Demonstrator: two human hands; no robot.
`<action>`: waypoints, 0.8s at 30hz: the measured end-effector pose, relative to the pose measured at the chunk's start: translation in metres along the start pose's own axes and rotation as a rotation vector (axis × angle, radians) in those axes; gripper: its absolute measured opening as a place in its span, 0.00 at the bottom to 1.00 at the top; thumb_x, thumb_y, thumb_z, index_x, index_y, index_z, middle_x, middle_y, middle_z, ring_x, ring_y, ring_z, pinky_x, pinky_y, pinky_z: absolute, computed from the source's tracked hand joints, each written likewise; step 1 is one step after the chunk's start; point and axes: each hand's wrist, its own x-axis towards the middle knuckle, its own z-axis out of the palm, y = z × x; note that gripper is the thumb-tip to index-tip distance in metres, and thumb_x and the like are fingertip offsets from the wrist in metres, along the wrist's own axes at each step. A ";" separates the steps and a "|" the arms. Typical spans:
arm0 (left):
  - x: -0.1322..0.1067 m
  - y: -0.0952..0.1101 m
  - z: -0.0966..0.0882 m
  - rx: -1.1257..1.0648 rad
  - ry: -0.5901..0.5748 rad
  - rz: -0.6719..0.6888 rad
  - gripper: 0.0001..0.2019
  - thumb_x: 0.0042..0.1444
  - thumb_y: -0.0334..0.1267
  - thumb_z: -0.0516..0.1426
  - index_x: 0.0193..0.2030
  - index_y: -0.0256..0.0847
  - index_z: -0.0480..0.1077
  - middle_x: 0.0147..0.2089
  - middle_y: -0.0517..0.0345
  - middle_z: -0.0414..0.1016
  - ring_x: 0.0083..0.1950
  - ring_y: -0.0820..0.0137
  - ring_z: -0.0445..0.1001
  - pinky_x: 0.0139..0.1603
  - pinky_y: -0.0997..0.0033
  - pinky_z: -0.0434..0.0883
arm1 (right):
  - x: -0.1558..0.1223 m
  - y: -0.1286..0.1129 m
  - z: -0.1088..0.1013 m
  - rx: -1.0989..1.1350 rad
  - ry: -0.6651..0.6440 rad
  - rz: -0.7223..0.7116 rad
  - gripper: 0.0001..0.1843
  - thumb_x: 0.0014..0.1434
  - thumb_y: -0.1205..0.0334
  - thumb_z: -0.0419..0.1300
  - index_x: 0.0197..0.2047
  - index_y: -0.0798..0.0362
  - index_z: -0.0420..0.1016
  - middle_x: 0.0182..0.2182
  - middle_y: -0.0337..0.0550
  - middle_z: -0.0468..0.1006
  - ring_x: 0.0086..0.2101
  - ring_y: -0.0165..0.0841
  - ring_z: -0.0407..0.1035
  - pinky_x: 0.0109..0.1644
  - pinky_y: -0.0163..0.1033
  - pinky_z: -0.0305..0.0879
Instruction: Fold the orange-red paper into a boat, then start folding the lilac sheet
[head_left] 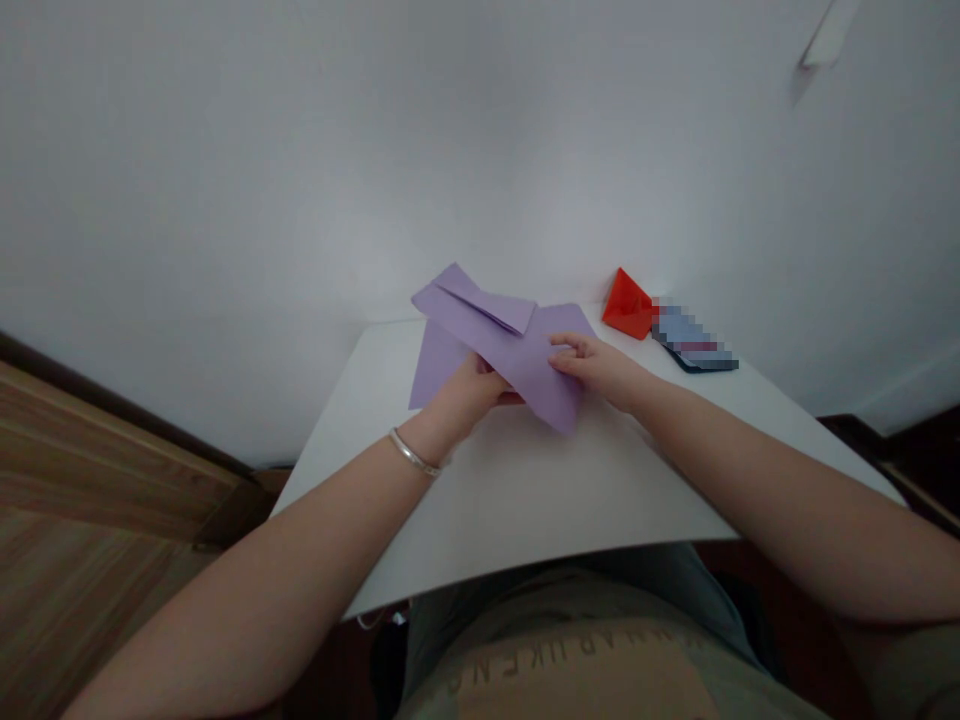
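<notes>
A partly folded sheet of purple paper (487,325) is held up and tilted above the white table, its folded flap standing at the upper left. My left hand (476,385), with a silver bangle at the wrist, grips it from below; the paper hides most of those fingers. On the right side, my right hand (589,365) pinches the same paper near its edge, thumb and fingers bent. Beneath lies another purple sheet (431,375), flat on the table. A dark reddish strip shows under my left fingers, too covered to name.
The white table (540,500) stands against a pale wall. At its back right is a red folded paper piece (628,305), beside a flat dark-edged object (694,345) blurred by pixels. A wooden panel (97,470) is to the left.
</notes>
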 end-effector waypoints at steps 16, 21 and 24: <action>0.010 0.006 -0.042 0.451 0.190 -0.225 0.23 0.51 0.39 0.60 0.55 0.43 0.68 0.27 0.63 0.69 0.20 0.76 0.63 0.21 0.78 0.60 | 0.004 0.014 -0.038 -0.664 0.157 -0.165 0.14 0.61 0.64 0.56 0.47 0.50 0.81 0.44 0.44 0.82 0.42 0.36 0.74 0.48 0.39 0.66; 0.013 -0.002 -0.045 0.969 0.156 -0.079 0.19 0.53 0.37 0.59 0.53 0.42 0.73 0.29 0.61 0.70 0.24 0.74 0.65 0.28 0.74 0.64 | 0.011 0.022 -0.037 -0.792 0.245 -0.218 0.16 0.58 0.59 0.60 0.49 0.51 0.80 0.39 0.45 0.82 0.38 0.36 0.73 0.43 0.39 0.66; 0.015 -0.006 -0.049 1.109 0.166 0.014 0.18 0.54 0.37 0.58 0.53 0.43 0.73 0.36 0.57 0.74 0.33 0.70 0.71 0.39 0.71 0.68 | 0.015 0.028 -0.038 -0.840 0.263 -0.226 0.17 0.57 0.56 0.61 0.48 0.50 0.79 0.36 0.44 0.81 0.36 0.35 0.72 0.39 0.38 0.64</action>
